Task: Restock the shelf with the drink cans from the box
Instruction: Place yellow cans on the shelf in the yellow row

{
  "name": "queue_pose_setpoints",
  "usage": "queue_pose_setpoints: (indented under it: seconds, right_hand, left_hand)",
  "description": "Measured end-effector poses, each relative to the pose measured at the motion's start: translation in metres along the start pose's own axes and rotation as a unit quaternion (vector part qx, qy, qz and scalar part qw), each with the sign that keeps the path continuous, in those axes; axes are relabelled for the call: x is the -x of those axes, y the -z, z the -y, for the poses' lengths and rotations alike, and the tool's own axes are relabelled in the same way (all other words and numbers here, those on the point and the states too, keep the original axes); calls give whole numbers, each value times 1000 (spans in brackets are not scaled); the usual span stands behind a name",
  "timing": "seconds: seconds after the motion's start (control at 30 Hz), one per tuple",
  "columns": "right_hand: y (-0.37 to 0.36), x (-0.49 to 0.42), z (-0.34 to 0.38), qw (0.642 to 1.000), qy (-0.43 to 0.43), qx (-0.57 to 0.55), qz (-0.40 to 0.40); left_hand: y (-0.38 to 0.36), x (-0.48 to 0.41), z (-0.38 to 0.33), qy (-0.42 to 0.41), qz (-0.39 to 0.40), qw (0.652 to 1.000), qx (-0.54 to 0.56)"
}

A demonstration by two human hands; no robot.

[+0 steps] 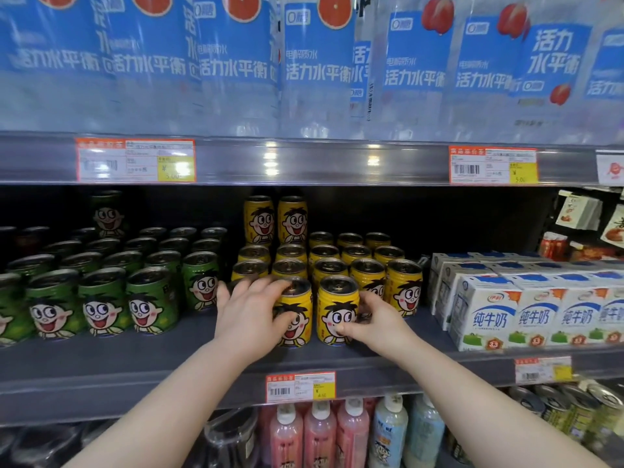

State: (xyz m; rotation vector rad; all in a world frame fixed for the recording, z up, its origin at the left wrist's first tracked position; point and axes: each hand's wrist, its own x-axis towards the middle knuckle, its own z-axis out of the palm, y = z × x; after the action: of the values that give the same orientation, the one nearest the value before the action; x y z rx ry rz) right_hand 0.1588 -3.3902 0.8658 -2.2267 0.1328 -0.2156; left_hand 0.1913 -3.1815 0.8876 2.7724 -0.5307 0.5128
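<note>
On the grey metal shelf (135,359), at the front of the yellow rows, the left hand (248,309) grasped one yellow cartoon-faced drink can (299,332) and the right hand (368,320) pinched its neighbouring yellow can (337,312). Both stood upright, so the placing step seemed nearly done. Next, each grip would need releasing. The box was out of view.

middle cans (337,298): yellow, cartoon face
left cans (101,305): green, same face
cartons (486,315): white, blue band, green base
shelf (135,359): grey
tag (300,386): orange, yellow
</note>
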Motion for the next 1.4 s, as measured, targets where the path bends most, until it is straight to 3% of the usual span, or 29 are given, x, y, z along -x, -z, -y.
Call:
queue_pose_setpoints:
  seconds: [0.23,0.37,0.57,0.83,1.17,1.4]
  right_hand:
    - [10,25,22,989,95,95,-54]
    - [-6,42,46,972,203,99,-67]
    - [-88,66,79,941,323,83,51]
    - [-204,99,143,887,375,172,205]
    - [-414,230,281,798,465,209,321]
    - [-530,313,362,749,491,212,391]
  left_hand:
    - [14,25,8,33,-57,998,15]
    - [20,66,28,95,-48,994,-16]
    - [33,143,78,230,6,970,-79]
    - [78,273,167,393,24,910,-129]
    - [151,487,318,564,42,813,-137]
    - [205,598,402,627,42,761,-158]
